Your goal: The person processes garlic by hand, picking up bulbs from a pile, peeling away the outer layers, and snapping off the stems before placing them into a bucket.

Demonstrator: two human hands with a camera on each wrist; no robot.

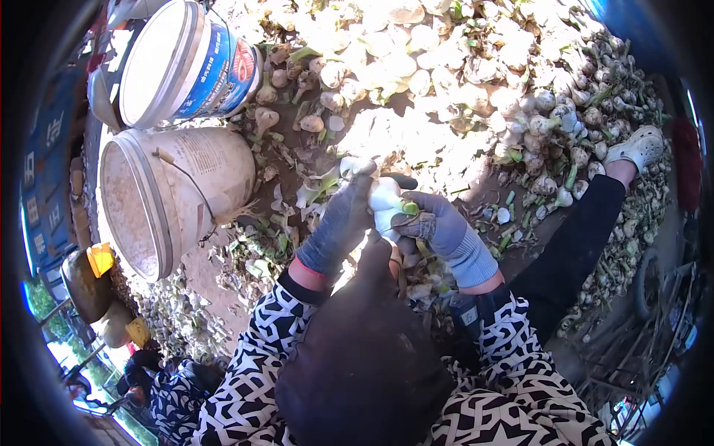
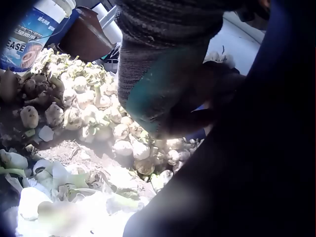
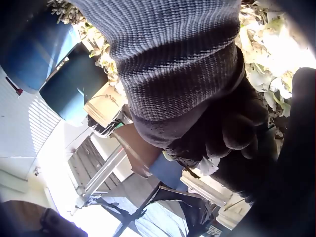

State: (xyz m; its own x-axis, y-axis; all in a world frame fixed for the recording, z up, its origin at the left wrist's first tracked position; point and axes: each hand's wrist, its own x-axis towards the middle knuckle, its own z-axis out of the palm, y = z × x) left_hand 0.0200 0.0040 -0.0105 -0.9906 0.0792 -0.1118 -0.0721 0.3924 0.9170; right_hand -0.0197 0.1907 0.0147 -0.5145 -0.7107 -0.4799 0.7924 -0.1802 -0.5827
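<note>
Both hands are working near the middle of the head view, gloved, close together. The left hand (image 1: 336,221) is gripping a white garlic bulb (image 1: 384,196) from the left, fingers curling in around it; the right hand (image 1: 440,227) is pinching the same bulb from the right, thumb lying beside the cut green stem (image 1: 410,209). The bulb is sitting between the two gloves, just above frame centre. A red band (image 1: 309,272) is circling the left wrist; patterned sleeves (image 1: 256,364) are covering both forearms. In the left wrist view a teal patch (image 2: 153,91) is showing on the glove, while the fingers are falling in deep shadow, grip unreadable from there. In the right wrist view a grey ribbed cuff (image 3: 177,59) is filling the upper middle, dark fingers (image 3: 238,132) curling below. A large heap of garlic (image 1: 416,80) is spreading across the top of the head view, partly in glaring sun. Loose peelings (image 1: 318,187) are littering the ground left of the hands. A bucket with a blue label (image 1: 212,70) is standing at upper left; a dusty white bucket (image 1: 204,167) is standing just below it, wire handle (image 1: 195,186) hanging across its side. A pale clog (image 1: 638,150) is resting at right, among smaller bulbs (image 1: 625,97).
</note>
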